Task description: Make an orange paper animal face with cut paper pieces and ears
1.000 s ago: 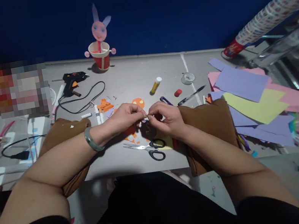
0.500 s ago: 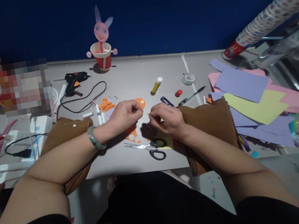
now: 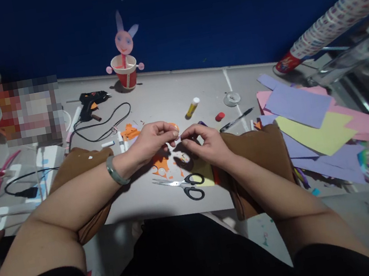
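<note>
My left hand [image 3: 156, 142] is closed in a pinch above the middle of the table; whatever lies between thumb and forefinger is too small to name. Close to its fingertips, my right hand [image 3: 207, 147] also has thumb and fingers drawn together, and what they hold cannot be made out. Beneath and between the hands lie cut orange paper [image 3: 159, 167], small scraps and little round pieces. Black-handled scissors [image 3: 177, 184] rest partly open nearer my body, beside a piece of yellow paper [image 3: 207, 175]. An orange round piece shows behind the left fingertips.
Beyond the hands stand a glue stick [image 3: 192, 108], its red cap [image 3: 220, 116], a pen [image 3: 237, 120] and a tape roll [image 3: 232, 98]. A rabbit-figure paper cup [image 3: 127, 77] and a glue gun [image 3: 90, 106] with looping cord are farther back. Coloured paper [image 3: 300, 103] lies right.
My hands have come closer together, their fingertips nearly meeting. The right fingers have straightened somewhat, and that hand now covers more of the purple item behind it.
</note>
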The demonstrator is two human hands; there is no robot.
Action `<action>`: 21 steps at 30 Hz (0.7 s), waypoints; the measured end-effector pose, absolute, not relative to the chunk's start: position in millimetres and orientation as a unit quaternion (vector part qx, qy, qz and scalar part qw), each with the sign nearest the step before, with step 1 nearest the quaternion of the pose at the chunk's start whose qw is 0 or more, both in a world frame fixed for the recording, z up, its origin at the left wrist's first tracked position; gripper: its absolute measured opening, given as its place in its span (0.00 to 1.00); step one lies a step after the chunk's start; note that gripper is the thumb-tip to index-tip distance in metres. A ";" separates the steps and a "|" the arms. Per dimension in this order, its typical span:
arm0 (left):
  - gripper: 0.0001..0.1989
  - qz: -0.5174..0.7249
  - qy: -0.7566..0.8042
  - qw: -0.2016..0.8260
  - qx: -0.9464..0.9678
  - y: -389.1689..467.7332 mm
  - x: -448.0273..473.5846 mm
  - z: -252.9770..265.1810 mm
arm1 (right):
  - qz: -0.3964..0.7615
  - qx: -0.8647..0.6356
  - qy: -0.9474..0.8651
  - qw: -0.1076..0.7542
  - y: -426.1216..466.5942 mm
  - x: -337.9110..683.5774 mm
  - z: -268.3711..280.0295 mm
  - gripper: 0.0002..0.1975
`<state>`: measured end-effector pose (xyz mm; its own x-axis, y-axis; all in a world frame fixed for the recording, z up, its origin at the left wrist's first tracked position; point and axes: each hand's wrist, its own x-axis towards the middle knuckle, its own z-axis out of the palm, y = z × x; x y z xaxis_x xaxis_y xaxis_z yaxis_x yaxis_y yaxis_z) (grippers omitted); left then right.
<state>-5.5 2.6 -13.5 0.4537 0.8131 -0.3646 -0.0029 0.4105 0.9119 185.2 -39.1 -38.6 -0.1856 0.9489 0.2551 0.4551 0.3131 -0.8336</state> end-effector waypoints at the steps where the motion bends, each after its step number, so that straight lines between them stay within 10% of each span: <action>1: 0.02 0.290 0.435 0.713 0.467 2.0 -5.3 -13.5 | 0.339 -0.500 -0.687 0.404 -39.9 183.7 -36.8 0.05; 21: 0.07 0.309 0.433 0.694 0.486 -3.8 -2.8 -16.2 | 0.374 -0.503 -0.628 0.462 -41.0 180.5 -35.8 0.15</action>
